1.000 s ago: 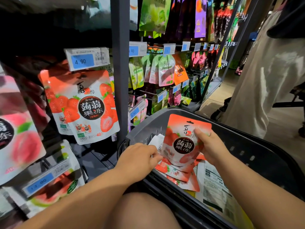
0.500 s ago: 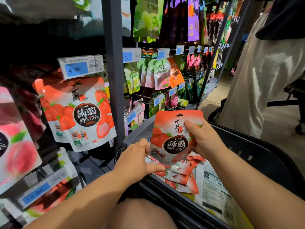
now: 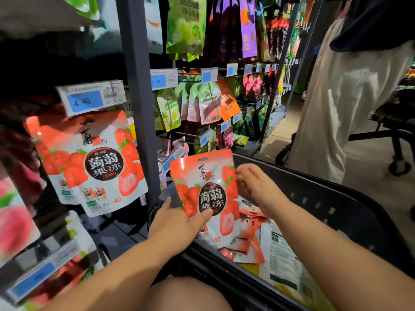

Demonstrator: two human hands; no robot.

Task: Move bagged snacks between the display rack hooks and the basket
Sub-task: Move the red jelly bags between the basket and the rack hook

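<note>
Head-camera view looking down at two bare forearms in a shop aisle. The left hand (image 3: 177,225) holds a strawberry jelly bag (image 3: 208,194) upright above the near-left corner of a dark plastic basket (image 3: 314,185). Its thumb presses the front of the bag low down, on the round black label. The fingers are hidden behind, so the bag is pinched between thumb and fingers. The right hand (image 3: 258,187) is at the bag's right edge, its fingers loosely bent and blurred; whether it grips the edge or only touches it cannot be told. The bag is red and white, printed with strawberries, and has a hang hole at the top. Below it in the basket lie more bags (image 3: 244,245) of the same kind in a loose pile, beside a pale printed packet (image 3: 283,254). To the left, on the display rack (image 3: 139,108), matching strawberry bags (image 3: 98,162) hang under a price tag (image 3: 89,97) reading 4.90. Further along the rack hang green, pink and orange snack packs (image 3: 208,104). A bare knee (image 3: 186,295) shows at the bottom edge. Another person (image 3: 350,108) in pale clothing stands at the right, beyond the basket
</note>
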